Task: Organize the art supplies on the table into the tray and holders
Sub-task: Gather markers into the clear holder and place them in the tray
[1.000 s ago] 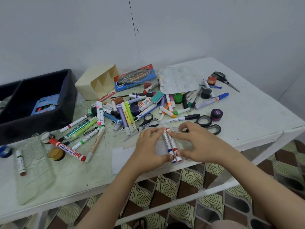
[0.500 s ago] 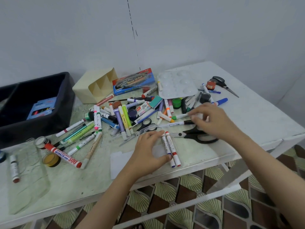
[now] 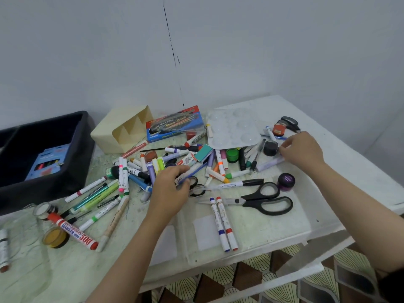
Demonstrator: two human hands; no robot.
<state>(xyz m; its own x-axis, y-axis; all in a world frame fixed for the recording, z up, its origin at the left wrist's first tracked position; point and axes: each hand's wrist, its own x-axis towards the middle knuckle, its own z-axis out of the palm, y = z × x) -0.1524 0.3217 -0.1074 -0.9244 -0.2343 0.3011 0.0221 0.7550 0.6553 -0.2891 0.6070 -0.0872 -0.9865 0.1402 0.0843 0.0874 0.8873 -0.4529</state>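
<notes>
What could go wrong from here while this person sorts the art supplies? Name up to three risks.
1. The large black scissors point their blades toward the left hand, which pinches a blue pen; pulling back could nick the wrist.
2. Two markers lie near the front edge of the table; a forearm could sweep them off.
3. The right hand works beside a black pot, which could tip.
</notes>
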